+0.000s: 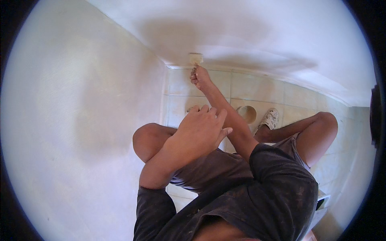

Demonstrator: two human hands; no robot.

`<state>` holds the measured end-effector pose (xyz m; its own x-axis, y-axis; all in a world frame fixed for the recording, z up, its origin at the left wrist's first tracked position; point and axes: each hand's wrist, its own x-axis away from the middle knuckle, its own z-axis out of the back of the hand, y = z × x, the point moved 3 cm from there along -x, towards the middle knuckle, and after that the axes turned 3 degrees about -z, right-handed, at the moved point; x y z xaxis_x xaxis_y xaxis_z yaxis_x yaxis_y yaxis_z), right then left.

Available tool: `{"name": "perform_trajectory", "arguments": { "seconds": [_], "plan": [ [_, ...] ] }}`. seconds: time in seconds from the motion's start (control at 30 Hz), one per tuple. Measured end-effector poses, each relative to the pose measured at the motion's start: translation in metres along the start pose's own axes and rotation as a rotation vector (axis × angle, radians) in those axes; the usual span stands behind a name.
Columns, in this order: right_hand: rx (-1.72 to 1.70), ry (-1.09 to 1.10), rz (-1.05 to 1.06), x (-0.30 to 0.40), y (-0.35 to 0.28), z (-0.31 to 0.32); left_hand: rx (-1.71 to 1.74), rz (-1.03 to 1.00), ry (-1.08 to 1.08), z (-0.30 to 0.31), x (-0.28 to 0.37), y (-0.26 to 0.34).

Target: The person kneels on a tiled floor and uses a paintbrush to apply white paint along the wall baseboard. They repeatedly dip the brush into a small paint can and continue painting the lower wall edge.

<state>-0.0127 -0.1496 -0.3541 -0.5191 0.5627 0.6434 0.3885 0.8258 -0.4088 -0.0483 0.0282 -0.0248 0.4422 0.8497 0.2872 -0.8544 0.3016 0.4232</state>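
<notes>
Low on the white wall (247, 36), just above the tiled floor's edge, my right hand (200, 77) grips a paintbrush (196, 58), whose wide, pale bristles meet the wall. My left hand (200, 128) is raised in front of my lap, palm down with its fingers apart, and holds nothing. On the floor beyond my right forearm stands a round container (247, 114) with pale contents; my forearm overlaps its near left edge. The brush's handle is mostly hidden inside my right hand.
A second wall (60, 90) rises close on the left and meets the first in a corner. My crouched knees flank the work. A patterned clog (270, 118) is on my right foot, on floor tiles (256, 87). A white object (322, 208) stands behind at the lower right.
</notes>
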Motion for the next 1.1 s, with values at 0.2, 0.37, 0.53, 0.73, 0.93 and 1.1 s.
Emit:
{"name": "perform_trajectory", "arguments": {
  "seconds": [0.2,0.37,0.53,0.73,0.93,1.1],
  "plan": [
    [0.486,0.240,0.490,0.096,-0.014,-0.034,0.013,-0.030,0.036,0.000,-0.001,0.007],
    [0.732,0.340,0.694,0.046,-0.015,0.003,0.002,0.019,-0.025,0.002,0.003,0.006],
    [0.798,0.492,0.464,-0.028,-0.001,0.094,-0.023,-0.035,-0.038,0.003,-0.006,0.014],
    [0.107,0.255,-0.068,-0.016,0.038,0.082,-0.011,0.015,-0.016,-0.002,0.005,0.003],
    [-0.079,-0.017,0.069,0.023,-0.033,0.019,-0.005,-0.014,-0.027,0.000,0.000,0.006],
    [0.129,0.158,0.264,0.124,-0.035,-0.026,0.001,-0.008,-0.010,-0.001,-0.001,0.008]
  ]
}}
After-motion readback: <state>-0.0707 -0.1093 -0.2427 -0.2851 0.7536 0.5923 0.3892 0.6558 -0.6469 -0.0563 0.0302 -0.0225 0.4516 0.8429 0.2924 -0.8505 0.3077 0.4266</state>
